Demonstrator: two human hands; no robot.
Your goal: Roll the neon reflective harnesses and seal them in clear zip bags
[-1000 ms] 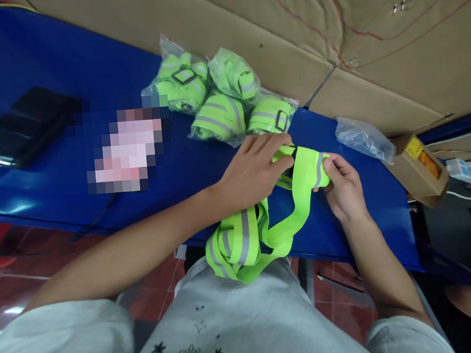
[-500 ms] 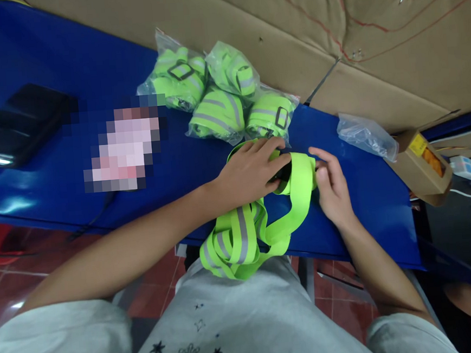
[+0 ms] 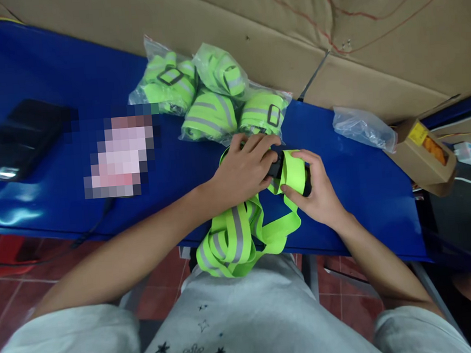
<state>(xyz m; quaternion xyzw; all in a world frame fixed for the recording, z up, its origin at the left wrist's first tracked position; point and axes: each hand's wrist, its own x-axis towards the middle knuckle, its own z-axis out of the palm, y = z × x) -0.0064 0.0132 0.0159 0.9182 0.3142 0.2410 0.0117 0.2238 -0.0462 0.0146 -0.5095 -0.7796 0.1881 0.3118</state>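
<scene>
A long neon-green strap with grey reflective stripes [image 3: 238, 235] lies in loose loops over the table's front edge, against my shirt. My left hand [image 3: 245, 170] is closed over its upper part, beside a black plastic buckle [image 3: 276, 166]. My right hand [image 3: 316, 192] grips a folded loop of the same strap, thumb in front and fingers behind. A dark piece shows between that loop and my right palm; its kind is hard to make out. The part of the strap under my left palm is hidden.
Several clear bags of rolled green straps [image 3: 210, 116] lie just beyond my hands. A crumpled clear bag [image 3: 364, 128] and a cardboard box [image 3: 425, 156] are at the right. A black case [image 3: 20, 136] and a blurred-out pink item [image 3: 122, 155] lie left on the blue table [image 3: 368, 209].
My right hand has moved left and closed round the strap loop, which has shifted slightly left. More of the black buckle shows beside my left hand. The view has shifted a little.
</scene>
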